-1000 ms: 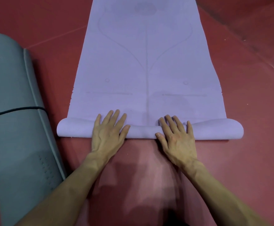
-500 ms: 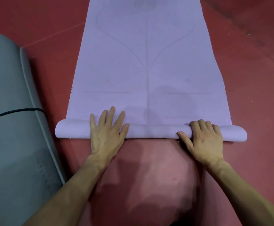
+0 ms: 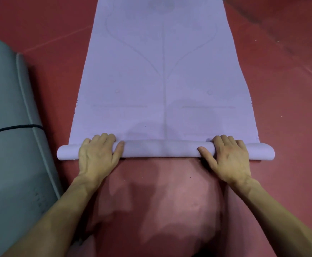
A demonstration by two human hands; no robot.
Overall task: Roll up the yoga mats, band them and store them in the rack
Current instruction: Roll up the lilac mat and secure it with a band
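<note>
A lilac yoga mat (image 3: 162,71) with faint printed lines lies flat on the red floor and stretches away from me. Its near end is curled into a thin roll (image 3: 160,150) that runs left to right. My left hand (image 3: 97,154) curls over the roll near its left end, fingers over the top and thumb on the near side. My right hand (image 3: 229,156) grips the roll the same way near its right end. The fingertips of both hands are hidden behind the roll.
A rolled grey-green yoga mat (image 3: 12,145) lies on the floor at the left, bound by a thin black band (image 3: 12,127). Red floor (image 3: 290,117) surrounds both mats, with pale seam lines at the right. No rack is in view.
Both hands were flat and close together on the mat's curled end. They have moved apart toward the ends and closed around it, and the loose curl has tightened into a thin roll.
</note>
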